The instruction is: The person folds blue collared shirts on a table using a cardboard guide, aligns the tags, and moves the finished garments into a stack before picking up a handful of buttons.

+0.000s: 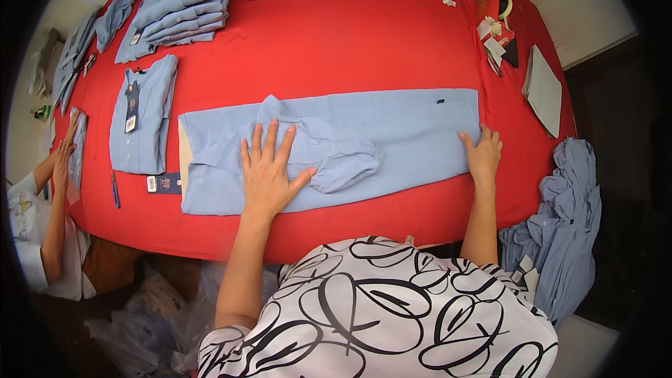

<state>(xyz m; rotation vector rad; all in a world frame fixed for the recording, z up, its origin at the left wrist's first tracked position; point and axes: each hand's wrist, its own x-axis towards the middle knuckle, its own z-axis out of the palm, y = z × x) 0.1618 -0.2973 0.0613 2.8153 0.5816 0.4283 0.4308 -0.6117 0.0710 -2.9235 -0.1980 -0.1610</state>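
Observation:
A light blue shirt (420, 126) lies in a long folded strip across the red cloth in front of me, with a sleeve (343, 161) bunched on top of it. My left hand (269, 171) rests flat on the sleeve and the shirt's left part, fingers spread. At the shirt's right end, my right hand (483, 155) touches the edge, thumb on the fabric and fingers apart. A strip of pale card (185, 150) shows at the left end. A dark blue tag (164, 183) sticks out beside that end.
A folded shirt (150, 122) with a tag lies to the left, near a blue pen (115, 189). Beyond it stands a stack of folded shirts (189, 10). Another person's hands (64, 150) are at the far left. Tape and paper scraps (498, 35) lie back right; shirts (567, 217) hang at the right edge.

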